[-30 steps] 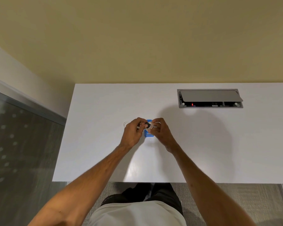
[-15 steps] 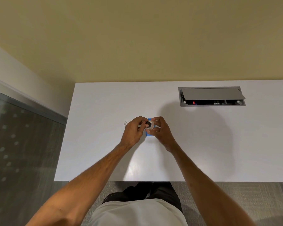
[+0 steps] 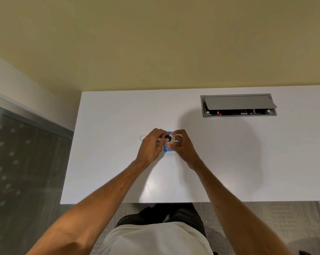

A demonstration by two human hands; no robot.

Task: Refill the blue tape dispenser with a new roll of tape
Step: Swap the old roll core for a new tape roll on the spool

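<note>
A small blue tape dispenser (image 3: pixel 167 149) lies on the white table (image 3: pixel 220 162), mostly hidden under my hands. Above it I hold a white roll of tape (image 3: pixel 171 139) with a black hub (image 3: pixel 167 137) in its centre. My left hand (image 3: pixel 150 146) pinches the hub and roll from the left. My right hand (image 3: pixel 183 146) grips the roll from the right, thumb on its near edge. A clear ring, an empty tape core (image 3: pixel 142 138), lies flat on the table just left of my left hand.
A grey cable box (image 3: pixel 238 105) with its lid half raised is set into the table at the back right. The table's left edge borders a glass partition (image 3: pixel 26 172). The near edge is by my lap.
Both hands stay together over the dispenser. The roll with its black hub has turned slightly between the fingers. The camera has shifted a little.
</note>
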